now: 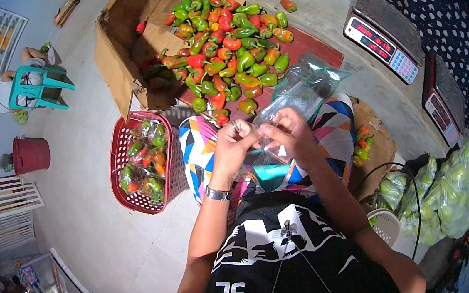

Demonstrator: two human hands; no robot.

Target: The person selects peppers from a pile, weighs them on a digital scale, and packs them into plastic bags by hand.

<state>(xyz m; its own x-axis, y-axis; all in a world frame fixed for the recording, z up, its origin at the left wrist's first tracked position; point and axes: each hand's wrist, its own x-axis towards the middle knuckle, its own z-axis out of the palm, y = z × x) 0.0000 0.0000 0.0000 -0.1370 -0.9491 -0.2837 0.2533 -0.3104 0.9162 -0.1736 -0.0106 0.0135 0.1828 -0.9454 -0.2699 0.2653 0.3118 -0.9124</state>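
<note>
Both hands meet above my lap, fingertips pinched on a clear plastic bag (pixel 298 93) that spreads away toward the peppers. My left hand (pixel 235 144), with a ring and a watch at the wrist, holds one side of the plastic. Close beside it, my right hand (pixel 289 132) pinches the other side. Just beyond the hands lies a large heap of red and green peppers (pixel 226 41) on a red board (pixel 316 47) and cardboard. To the left, a red basket (pixel 120 188) holds bagged peppers (pixel 144 161).
Two digital scales (pixel 380 41) (pixel 441 107) stand at the right. Bags of green produce (pixel 448 195) and a white basket (pixel 386 226) are at the lower right. An open cardboard box (pixel 116 55) is behind the red basket. A person (pixel 4 88) sits on a teal chair (pixel 40 86).
</note>
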